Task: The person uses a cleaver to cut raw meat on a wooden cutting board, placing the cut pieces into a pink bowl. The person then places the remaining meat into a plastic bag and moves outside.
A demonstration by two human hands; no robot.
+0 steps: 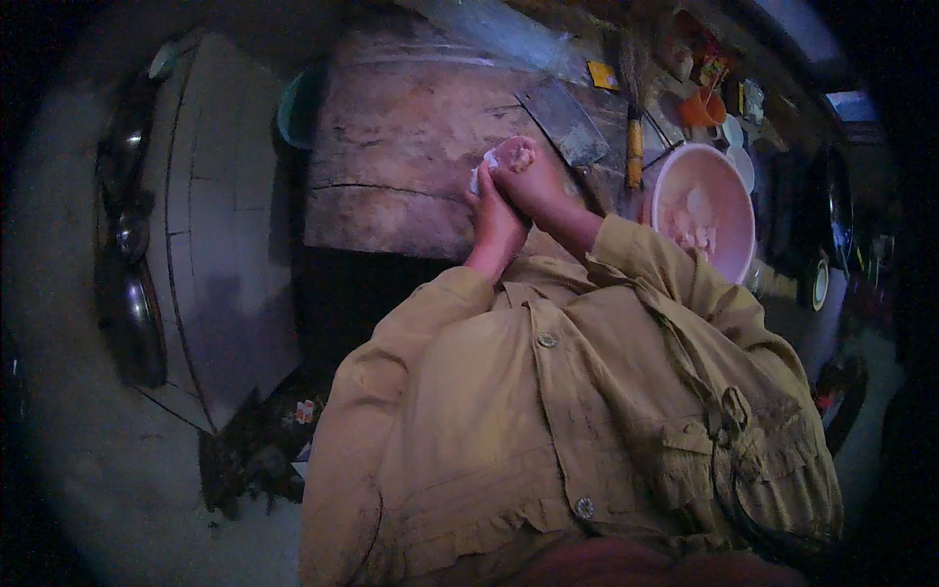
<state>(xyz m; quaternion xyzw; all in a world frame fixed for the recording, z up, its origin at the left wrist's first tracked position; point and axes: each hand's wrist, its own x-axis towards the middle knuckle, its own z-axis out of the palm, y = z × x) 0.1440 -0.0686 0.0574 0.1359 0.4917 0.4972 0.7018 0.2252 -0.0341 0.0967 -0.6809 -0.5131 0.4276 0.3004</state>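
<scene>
Over the wooden board, my left hand (499,217) and my right hand (537,182) are pressed together. A pale, soft, dough-like lump (522,158) shows at the top of my right fist. More whitish material (477,176) pokes out by the fingers of my left hand; whether it is the same lump I cannot tell. My fingers hide most of what they hold. Just beyond my right hand, a cleaver (565,121) with a broad dark blade lies flat on the wooden board (389,139), its handle towards me.
To the right stands a pink basin (664,176) with a pale, soft mass (693,220) inside. A small whisk broom (634,139), a yellow packet (603,75) and an orange cup (703,108) lie behind it. Left of the board are a green basin (292,110) and a grey tiled counter (231,191).
</scene>
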